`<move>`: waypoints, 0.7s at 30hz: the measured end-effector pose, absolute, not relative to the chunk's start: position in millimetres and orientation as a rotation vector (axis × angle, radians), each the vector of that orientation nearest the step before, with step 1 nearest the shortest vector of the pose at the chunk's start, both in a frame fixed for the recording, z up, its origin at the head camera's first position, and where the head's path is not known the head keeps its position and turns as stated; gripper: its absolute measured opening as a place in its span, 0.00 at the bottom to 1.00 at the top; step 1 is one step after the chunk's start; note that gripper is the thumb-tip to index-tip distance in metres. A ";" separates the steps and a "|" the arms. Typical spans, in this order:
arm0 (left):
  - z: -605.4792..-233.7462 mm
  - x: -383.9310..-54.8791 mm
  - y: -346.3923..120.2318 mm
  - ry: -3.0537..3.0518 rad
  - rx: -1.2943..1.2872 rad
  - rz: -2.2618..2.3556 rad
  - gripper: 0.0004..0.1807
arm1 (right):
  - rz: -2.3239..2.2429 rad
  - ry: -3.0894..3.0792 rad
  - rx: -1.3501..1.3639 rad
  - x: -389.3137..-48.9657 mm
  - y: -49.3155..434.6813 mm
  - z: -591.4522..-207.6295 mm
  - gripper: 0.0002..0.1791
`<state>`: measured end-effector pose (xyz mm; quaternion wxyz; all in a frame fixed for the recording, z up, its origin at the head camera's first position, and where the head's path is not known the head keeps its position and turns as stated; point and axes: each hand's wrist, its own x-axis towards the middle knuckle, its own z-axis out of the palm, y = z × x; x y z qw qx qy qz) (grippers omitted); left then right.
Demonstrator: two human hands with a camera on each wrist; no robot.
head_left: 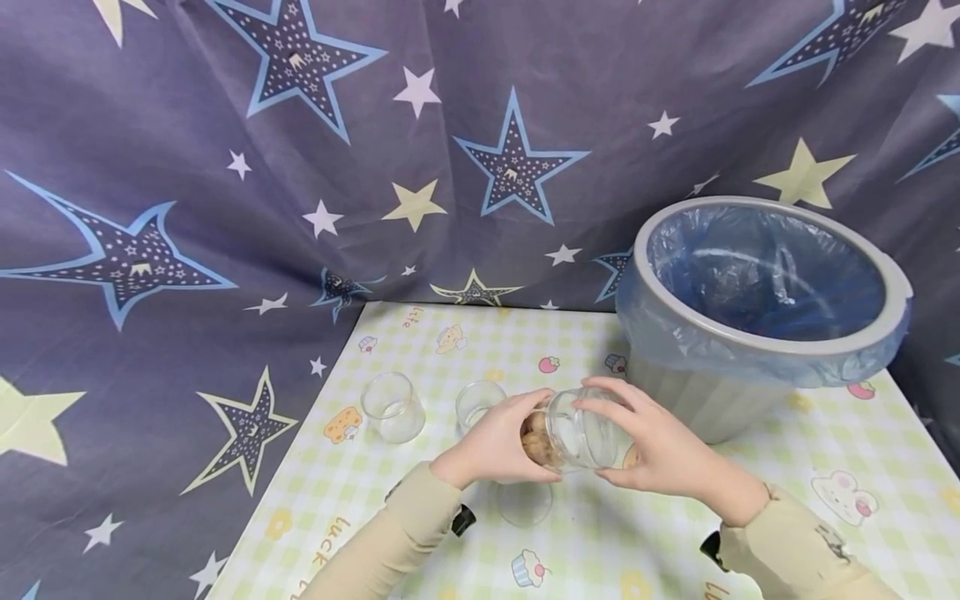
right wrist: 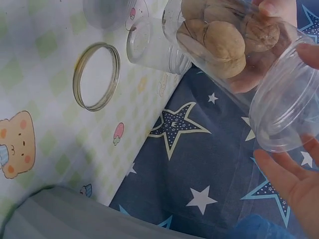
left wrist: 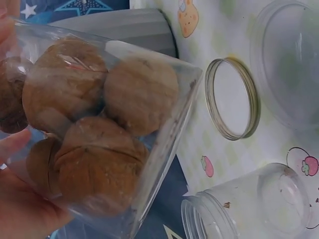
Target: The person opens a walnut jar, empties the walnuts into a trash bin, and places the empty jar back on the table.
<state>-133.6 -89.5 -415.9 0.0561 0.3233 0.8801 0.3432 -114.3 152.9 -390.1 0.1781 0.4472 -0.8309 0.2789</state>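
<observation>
My left hand (head_left: 498,442) grips a clear jar (left wrist: 164,164) from its side, with several brown walnuts (left wrist: 99,154) inside. The jar is tilted onto its side above the table, its mouth end toward the right. At that end, my right hand (head_left: 652,446) holds a clear round lid (right wrist: 284,104), with fingers and thumb spread around its rim. In the head view, the left palm covers part of the walnuts.
On the checked tablecloth (head_left: 600,550) stands another clear jar (head_left: 392,408), near the left edge. A gold-rimmed ring (left wrist: 232,99) and a clear round piece (head_left: 525,500) lie nearby. A grey bin (head_left: 675,408) with a blue liner stands at the right, before a star-patterned curtain (head_left: 525,50).
</observation>
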 end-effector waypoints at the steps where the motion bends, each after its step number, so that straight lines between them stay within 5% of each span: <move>1: -416.7 -133.6 -90.2 2.670 0.982 1.045 0.51 | 0.803 -2.346 1.263 -114.3 152.8 -390.5 0.48; 21: -415.5 -129.6 -105.1 2.625 0.796 1.398 0.53 | 0.944 -2.437 1.122 -110.4 160.6 -398.2 0.49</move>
